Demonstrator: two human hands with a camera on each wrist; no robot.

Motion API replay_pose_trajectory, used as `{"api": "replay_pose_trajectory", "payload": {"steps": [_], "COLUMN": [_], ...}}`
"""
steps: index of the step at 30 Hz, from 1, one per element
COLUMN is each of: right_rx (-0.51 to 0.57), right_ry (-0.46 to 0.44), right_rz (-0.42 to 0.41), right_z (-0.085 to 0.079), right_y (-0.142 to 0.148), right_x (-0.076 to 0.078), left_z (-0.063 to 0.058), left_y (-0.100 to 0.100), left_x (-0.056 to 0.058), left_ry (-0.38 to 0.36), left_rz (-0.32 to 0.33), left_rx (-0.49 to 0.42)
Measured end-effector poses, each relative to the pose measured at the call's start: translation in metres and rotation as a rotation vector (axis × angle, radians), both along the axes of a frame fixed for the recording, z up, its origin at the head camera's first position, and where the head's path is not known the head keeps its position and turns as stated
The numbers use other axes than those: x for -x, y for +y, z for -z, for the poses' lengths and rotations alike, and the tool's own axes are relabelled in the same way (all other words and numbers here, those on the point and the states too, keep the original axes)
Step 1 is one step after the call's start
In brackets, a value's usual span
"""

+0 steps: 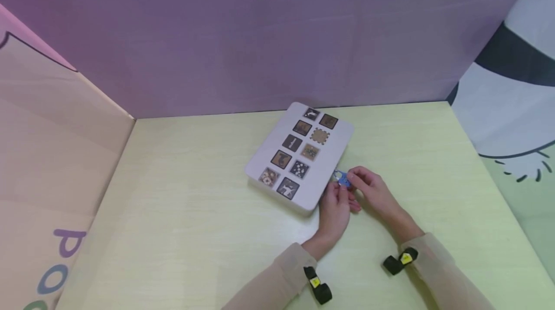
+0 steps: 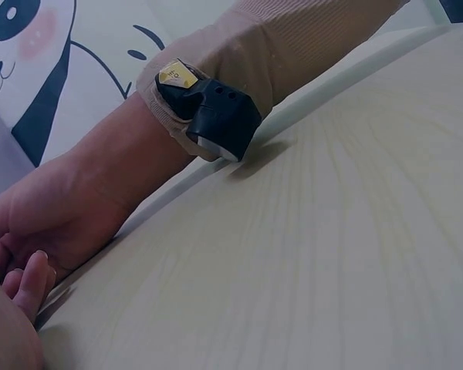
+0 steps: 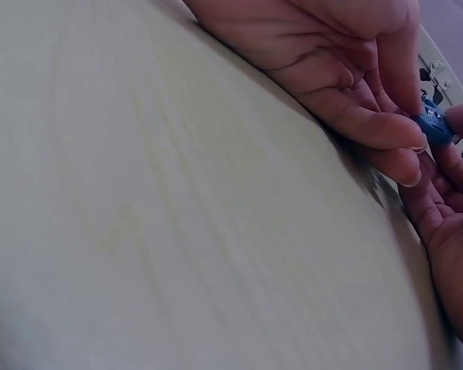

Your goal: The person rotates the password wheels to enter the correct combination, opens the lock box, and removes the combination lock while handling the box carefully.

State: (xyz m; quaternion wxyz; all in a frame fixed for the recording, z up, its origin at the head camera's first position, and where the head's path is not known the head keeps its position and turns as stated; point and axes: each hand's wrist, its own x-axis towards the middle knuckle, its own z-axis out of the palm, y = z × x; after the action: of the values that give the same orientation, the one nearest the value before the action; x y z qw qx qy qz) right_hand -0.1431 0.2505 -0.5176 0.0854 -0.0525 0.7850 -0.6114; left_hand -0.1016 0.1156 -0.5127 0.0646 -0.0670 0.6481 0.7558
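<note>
A small blue padlock [image 1: 344, 179] with a silver shackle is at the right side of a white box [image 1: 327, 148], whose top bears several square pictures. My left hand [image 1: 335, 211] pinches the padlock from the near side, close against the box. The thumb and fingers of my right hand [image 1: 375, 194] pinch it from the right. Seen from the right wrist, the blue padlock [image 3: 434, 123] sits between the fingertips of both hands, next to a metal latch [image 3: 440, 73] on the box side. Fingers hide part of the padlock, and I cannot tell whether its shackle is closed. The left wrist view shows no padlock.
The box stands slanted on a pale wooden table [image 1: 186, 204], its far end near a purple back wall [image 1: 243, 49]. Printed panels rise at the left [image 1: 56, 155] and right [image 1: 511, 107]. A black strapped camera [image 1: 401, 262] sits on each sleeve cuff.
</note>
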Motion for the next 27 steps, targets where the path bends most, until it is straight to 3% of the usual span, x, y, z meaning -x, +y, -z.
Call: {"api": "replay_pose_trajectory", "payload": {"steps": [27], "right_rx": [0.024], "right_ry": [0.016], "right_rz": [0.013], "right_z": [-0.0029], "right_y": [0.0002], "right_x": [-0.0025], "left_z": [-0.0002], "left_y": [-0.0003], "left_x": [-0.0005], "left_ry": [-0.011], "left_rz": [0.005], "left_rx": [0.012]}}
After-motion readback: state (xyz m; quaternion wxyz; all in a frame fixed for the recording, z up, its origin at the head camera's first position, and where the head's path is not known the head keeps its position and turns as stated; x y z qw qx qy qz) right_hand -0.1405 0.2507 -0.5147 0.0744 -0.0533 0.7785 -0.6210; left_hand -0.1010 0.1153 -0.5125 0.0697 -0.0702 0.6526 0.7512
